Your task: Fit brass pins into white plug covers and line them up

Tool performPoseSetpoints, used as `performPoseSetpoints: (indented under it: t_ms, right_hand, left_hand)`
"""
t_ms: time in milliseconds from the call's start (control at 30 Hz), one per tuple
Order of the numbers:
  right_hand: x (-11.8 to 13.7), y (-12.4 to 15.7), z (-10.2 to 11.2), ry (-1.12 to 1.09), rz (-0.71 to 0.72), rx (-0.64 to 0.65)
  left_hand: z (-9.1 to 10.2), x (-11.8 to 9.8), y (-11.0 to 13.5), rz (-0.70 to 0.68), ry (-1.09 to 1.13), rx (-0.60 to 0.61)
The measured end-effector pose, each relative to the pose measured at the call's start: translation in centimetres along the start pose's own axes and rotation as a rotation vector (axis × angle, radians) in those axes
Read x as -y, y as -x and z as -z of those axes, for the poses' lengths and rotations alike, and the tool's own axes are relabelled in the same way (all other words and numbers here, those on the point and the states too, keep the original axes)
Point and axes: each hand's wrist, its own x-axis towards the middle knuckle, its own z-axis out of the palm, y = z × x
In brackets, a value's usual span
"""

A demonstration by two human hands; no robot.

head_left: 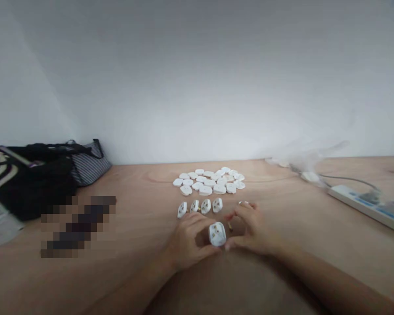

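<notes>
My left hand [192, 238] grips the edge of a white plug housing [217, 234] between thumb and fingers. The housing's inside faces up toward me, with small brass parts in it. Just to its right is my right hand [253, 229], thumb and fingers apart and curved, the thumb close to the housing; I cannot tell if it touches. A small brass piece [230, 226] shows below the right index finger, seemingly on the table. Beyond my hands stands a row of several similar plug housings [205, 206]. A white piece [244, 203] is partly hidden behind my right fingers.
Several white plug covers [209, 183] lie grouped farther back on the wooden table [144, 227]. A black bag [42, 175] and a striped pouch [88, 164] are at left, near a blurred-out dark object [80, 225]. At right lie a power strip [367, 205] and clear plastic [305, 157].
</notes>
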Motion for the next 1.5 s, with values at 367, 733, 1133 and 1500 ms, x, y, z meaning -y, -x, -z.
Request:
performPoseSetpoints:
  t_ms: [367, 733, 1133, 1500]
  right_hand:
    - [-0.7, 0.3, -1.0, 0.267, -0.096, 0.061]
    - [0.0, 0.3, -0.1, 0.013, 0.034, -0.144]
    - [1.5, 0.5, 0.5, -0.007, 0.249, -0.045]
    - [1.4, 0.7, 0.2, 0.033, 0.278, -0.081]
  left_hand:
    - [-0.7, 1.2, 0.4, 0.034, -0.032, -0.021]
    - [-0.8, 1.4, 0.7, 0.081, -0.107, 0.054]
    - [-0.9, 1.3, 0.7, 0.074, -0.121, 0.021]
    - [-0.9, 1.2, 0.7, 0.066, -0.122, -0.031]
